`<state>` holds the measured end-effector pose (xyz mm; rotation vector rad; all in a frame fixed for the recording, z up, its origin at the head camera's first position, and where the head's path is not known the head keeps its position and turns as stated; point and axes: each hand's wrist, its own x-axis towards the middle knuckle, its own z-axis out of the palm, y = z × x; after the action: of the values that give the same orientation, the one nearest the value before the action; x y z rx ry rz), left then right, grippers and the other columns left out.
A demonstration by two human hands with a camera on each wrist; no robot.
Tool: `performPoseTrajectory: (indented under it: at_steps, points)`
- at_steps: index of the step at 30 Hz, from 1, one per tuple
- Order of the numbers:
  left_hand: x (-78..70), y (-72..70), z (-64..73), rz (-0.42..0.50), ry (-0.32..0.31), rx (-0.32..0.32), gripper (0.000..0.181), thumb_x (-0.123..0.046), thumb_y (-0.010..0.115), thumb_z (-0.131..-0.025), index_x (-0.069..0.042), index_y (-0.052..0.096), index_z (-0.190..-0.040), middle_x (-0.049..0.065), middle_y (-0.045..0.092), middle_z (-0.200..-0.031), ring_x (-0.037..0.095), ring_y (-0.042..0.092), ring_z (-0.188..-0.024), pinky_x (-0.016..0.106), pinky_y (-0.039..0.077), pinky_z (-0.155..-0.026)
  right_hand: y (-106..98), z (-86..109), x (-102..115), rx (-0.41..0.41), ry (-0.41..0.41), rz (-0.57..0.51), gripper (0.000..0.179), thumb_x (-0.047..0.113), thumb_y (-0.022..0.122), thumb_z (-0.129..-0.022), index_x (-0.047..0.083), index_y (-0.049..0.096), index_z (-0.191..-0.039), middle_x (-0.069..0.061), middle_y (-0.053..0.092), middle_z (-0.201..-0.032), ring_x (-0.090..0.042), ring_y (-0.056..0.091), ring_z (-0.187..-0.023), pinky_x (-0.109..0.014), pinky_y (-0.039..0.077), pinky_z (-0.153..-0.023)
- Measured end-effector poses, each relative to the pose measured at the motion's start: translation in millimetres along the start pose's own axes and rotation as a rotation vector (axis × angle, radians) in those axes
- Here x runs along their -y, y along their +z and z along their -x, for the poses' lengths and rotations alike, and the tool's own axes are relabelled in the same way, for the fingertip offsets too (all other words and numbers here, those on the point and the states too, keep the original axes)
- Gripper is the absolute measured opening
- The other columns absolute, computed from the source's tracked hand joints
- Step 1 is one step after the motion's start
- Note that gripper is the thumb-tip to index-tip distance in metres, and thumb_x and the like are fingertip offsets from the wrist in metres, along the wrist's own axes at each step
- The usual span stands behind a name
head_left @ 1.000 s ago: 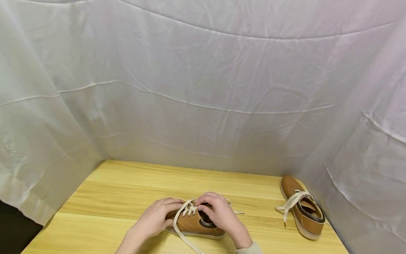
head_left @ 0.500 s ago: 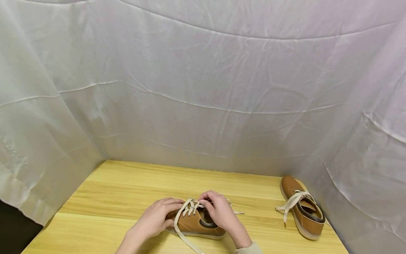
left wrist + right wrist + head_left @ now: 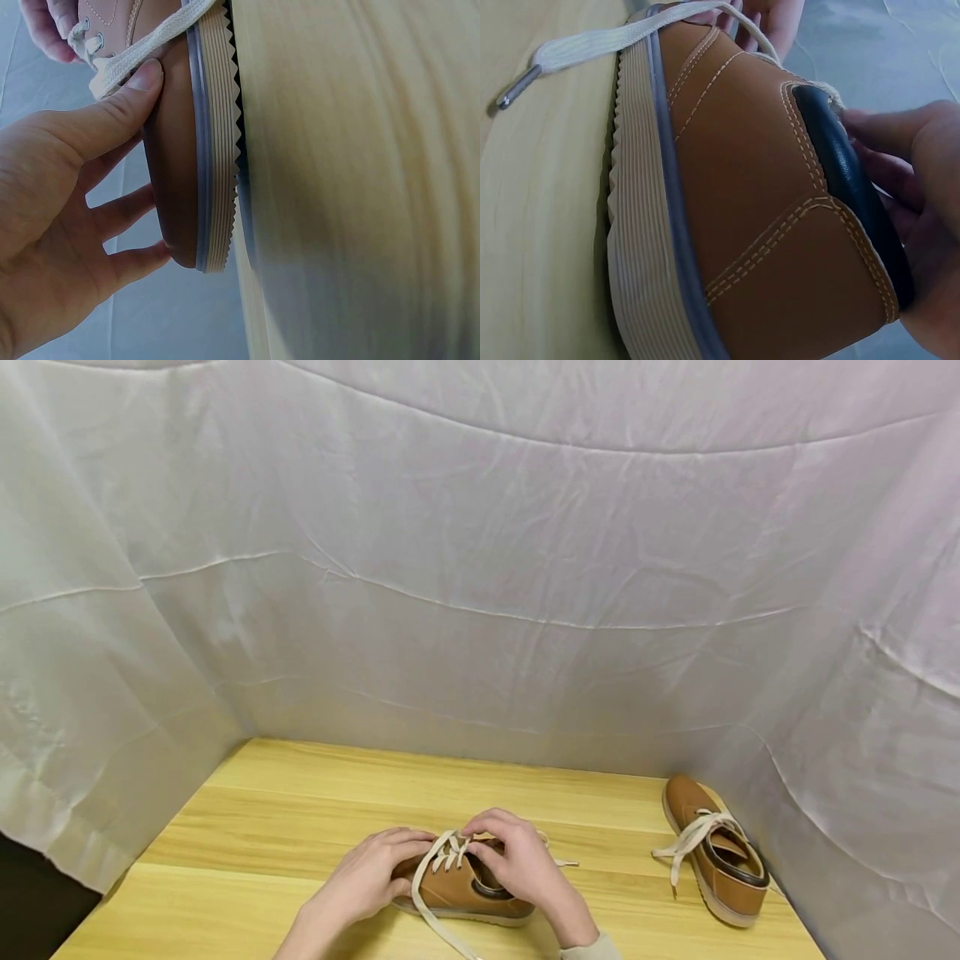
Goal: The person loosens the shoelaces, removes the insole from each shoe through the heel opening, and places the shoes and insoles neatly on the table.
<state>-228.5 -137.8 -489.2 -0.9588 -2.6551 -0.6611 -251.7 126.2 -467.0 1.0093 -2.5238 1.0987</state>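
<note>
A brown leather shoe [image 3: 450, 892] stands sole down on the wooden table, toe to the left. My left hand [image 3: 367, 872] holds its toe, and in the left wrist view the thumb [image 3: 142, 79] presses the near side while the fingers reach around the far side. At the top of the lacing, my right hand [image 3: 517, 856] pinches the cream shoelace [image 3: 453, 852] between thumb and fingers. One loose lace end [image 3: 585, 49] hangs over the near side onto the table. Part of the shoe's opening is hidden behind my right hand.
The matching brown shoe [image 3: 716, 852] stands at the table's right edge, toe pointing away, with its laces loose. Grey cloth [image 3: 480, 568] hangs behind the wooden table [image 3: 300, 810] and along both sides.
My right hand drew slightly rightward with the lace half a second ago, then came back left to the top eyelets. My left hand and the shoe have stayed put.
</note>
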Motion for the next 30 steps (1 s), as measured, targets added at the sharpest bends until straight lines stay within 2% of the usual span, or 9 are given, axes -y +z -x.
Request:
performPoseTrajectory:
  at_steps: [4, 10, 15, 23, 30]
  points:
    - [0.0, 0.1, -0.1, 0.003, -0.005, 0.003, 0.053, -0.018, 0.086, -0.083, -0.020, 0.072, -0.133, -0.003, 0.065, -0.140, 0.028, 0.062, -0.127, 0.056, 0.051, -0.104, -1.1, 0.1, 0.6, 0.023, -0.044, 0.022, 0.016, 0.006, 0.077, -0.093, 0.013, 0.077, -0.108, 0.004, 0.071, -0.112, -0.011, 0.068, -0.103, -0.032, 0.061, -0.088]
    - [0.0, -0.2, -0.2, 0.006, -0.015, 0.008, 0.053, -0.019, 0.086, -0.083, -0.021, 0.072, -0.134, -0.003, 0.065, -0.141, 0.029, 0.062, -0.128, 0.057, 0.050, -0.105, 1.4, 0.4, 0.4, 0.000, -0.044, 0.044, 0.013, 0.006, 0.078, -0.093, 0.017, 0.076, -0.099, 0.009, 0.071, -0.104, -0.008, 0.068, -0.096, -0.030, 0.060, -0.085]
    - [-0.4, -0.1, 0.1, 0.002, -0.017, 0.007, 0.052, -0.018, 0.086, -0.083, -0.021, 0.072, -0.133, -0.003, 0.065, -0.141, 0.029, 0.062, -0.128, 0.057, 0.050, -0.106, 3.1, 0.5, -0.1, -0.023, -0.029, 0.032, 0.010, 0.008, 0.077, -0.094, 0.017, 0.075, -0.099, 0.008, 0.071, -0.101, -0.006, 0.067, -0.093, -0.031, 0.061, -0.083]
    - [-0.6, -0.8, 1.3, 0.018, -0.035, 0.011, 0.052, -0.017, 0.086, -0.083, -0.019, 0.072, -0.133, -0.002, 0.064, -0.142, 0.032, 0.061, -0.129, 0.060, 0.049, -0.106, 5.1, 0.5, -2.0, -0.076, 0.147, -0.105, 0.004, 0.014, 0.074, -0.097, 0.017, 0.073, -0.100, 0.007, 0.072, -0.096, -0.008, 0.069, -0.090, -0.028, 0.061, -0.083]
    - [-1.1, -0.7, 0.5, 0.026, -0.037, 0.011, 0.054, -0.014, 0.085, -0.082, -0.018, 0.071, -0.134, -0.001, 0.064, -0.142, 0.035, 0.060, -0.130, 0.060, 0.047, -0.108, 5.8, -0.9, -1.9, -0.161, 0.249, -0.094, 0.004, 0.014, 0.073, -0.095, 0.010, 0.072, -0.094, 0.008, 0.071, -0.089, -0.008, 0.068, -0.084, -0.029, 0.061, -0.080]
